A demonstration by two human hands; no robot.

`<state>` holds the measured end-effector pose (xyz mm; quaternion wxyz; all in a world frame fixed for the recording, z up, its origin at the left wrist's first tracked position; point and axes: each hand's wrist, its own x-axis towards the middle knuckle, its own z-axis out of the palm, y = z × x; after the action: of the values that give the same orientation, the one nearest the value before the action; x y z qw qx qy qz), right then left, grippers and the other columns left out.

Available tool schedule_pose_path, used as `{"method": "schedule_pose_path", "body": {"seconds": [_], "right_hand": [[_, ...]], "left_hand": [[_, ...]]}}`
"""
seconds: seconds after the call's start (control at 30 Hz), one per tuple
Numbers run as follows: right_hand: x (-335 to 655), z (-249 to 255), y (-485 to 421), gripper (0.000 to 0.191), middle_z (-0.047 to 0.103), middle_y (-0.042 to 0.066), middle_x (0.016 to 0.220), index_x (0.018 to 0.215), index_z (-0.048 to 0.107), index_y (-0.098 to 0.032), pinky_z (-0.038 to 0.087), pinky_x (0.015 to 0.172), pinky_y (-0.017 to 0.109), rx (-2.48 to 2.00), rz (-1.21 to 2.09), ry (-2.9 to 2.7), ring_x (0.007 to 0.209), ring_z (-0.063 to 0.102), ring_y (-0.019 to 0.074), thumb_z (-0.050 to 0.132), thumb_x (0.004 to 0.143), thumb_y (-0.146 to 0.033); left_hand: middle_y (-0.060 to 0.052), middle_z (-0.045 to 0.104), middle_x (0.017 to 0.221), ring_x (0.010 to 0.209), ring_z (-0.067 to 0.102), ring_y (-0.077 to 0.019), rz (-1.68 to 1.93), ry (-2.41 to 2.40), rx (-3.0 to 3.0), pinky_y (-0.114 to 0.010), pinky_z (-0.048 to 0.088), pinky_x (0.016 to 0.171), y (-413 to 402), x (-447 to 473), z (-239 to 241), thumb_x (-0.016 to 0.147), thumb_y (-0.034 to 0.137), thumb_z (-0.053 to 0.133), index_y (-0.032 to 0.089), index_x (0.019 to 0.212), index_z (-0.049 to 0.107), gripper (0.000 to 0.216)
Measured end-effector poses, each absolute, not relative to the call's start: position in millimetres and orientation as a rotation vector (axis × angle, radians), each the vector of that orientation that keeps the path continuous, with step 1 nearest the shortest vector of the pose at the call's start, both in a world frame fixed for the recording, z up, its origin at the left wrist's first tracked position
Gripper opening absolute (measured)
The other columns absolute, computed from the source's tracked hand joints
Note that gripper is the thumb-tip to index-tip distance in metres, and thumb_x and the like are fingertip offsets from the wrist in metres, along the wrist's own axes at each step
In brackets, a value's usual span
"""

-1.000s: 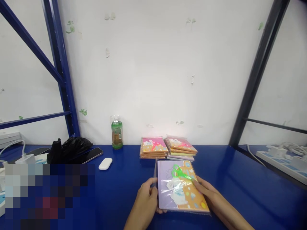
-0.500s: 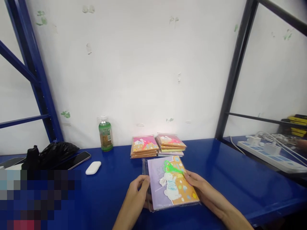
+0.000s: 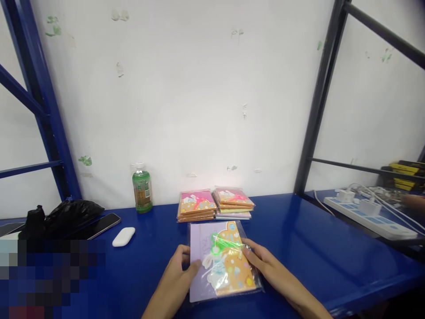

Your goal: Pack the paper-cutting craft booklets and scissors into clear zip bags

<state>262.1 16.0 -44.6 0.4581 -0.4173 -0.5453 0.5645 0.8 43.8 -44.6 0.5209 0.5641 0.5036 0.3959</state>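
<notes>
Between my two hands is a craft pack (image 3: 203,283) in a clear plastic sleeve, with a purple and orange front, a white rabbit and bright green plastic scissors (image 3: 226,243) showing through. My left hand (image 3: 177,272) grips its left edge, thumb on top and fingers partly hidden below. At the right edge my right hand (image 3: 264,261) pinches the pack, its thumb over the sleeve. Just beyond stand two stacks of similar packs: a left stack (image 3: 196,206) and a right stack (image 3: 233,202), each with pink scissors in its top pack.
On the blue table (image 3: 149,270) stand a green-capped-looking drink bottle (image 3: 142,190), a white earbud case (image 3: 124,237), a phone (image 3: 99,225) and a black plastic bag (image 3: 71,214). A power strip (image 3: 370,217) with chargers lies at right. Part of another person's hand (image 3: 416,201) shows at the right edge.
The pack has shifted slightly left and turned a little, with both hands still on it. My left thumb now lies further over its front. The view has moved slightly.
</notes>
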Motion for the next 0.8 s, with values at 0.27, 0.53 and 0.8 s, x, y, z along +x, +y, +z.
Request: {"method": "schedule_pose_path", "body": {"seconds": [0.27, 0.53, 0.8], "right_hand": [[269.7, -54.8, 31.7, 0.095, 0.079, 0.009, 0.074, 0.144, 0.046, -0.006, 0.052, 0.054, 0.029, -1.223, 1.286, -1.346, 0.057, 0.071, 0.0206, 0.061, 0.081, -0.075], [320.8, -50.2, 41.1, 0.085, 0.072, 0.002, 0.063, 0.141, 0.05, -0.009, 0.043, 0.044, 0.027, -1.411, 1.024, -1.327, 0.043, 0.06, 0.0171, 0.063, 0.076, -0.062], [367.0, -42.6, 43.7, 0.069, 0.076, 0.013, 0.084, 0.137, 0.055, -0.01, 0.053, 0.075, 0.047, -1.715, 0.506, -1.333, 0.077, 0.07, 0.0347, 0.058, 0.081, -0.052]], "left_hand": [[-0.005, 0.075, 0.074, 0.07, 0.073, -0.0291, 0.894, 1.404, 1.417, -0.033, 0.05, 0.059, 59.8, -40.9, -35.6, 0.073, 0.047, 0.063, 0.023, 0.095, 0.049, 0.035], [-0.004, 0.073, 0.074, 0.067, 0.072, -0.0278, 0.778, 1.497, 1.381, -0.036, 0.057, 0.053, 53.2, -49.7, -12.2, 0.079, 0.037, 0.063, 0.017, 0.112, 0.051, 0.041], [-0.003, 0.074, 0.075, 0.063, 0.072, -0.0211, 0.763, 1.515, 1.358, -0.03, 0.055, 0.052, 48.5, -49.5, -8.7, 0.085, 0.033, 0.067, 0.012, 0.115, 0.059, 0.037]]}}
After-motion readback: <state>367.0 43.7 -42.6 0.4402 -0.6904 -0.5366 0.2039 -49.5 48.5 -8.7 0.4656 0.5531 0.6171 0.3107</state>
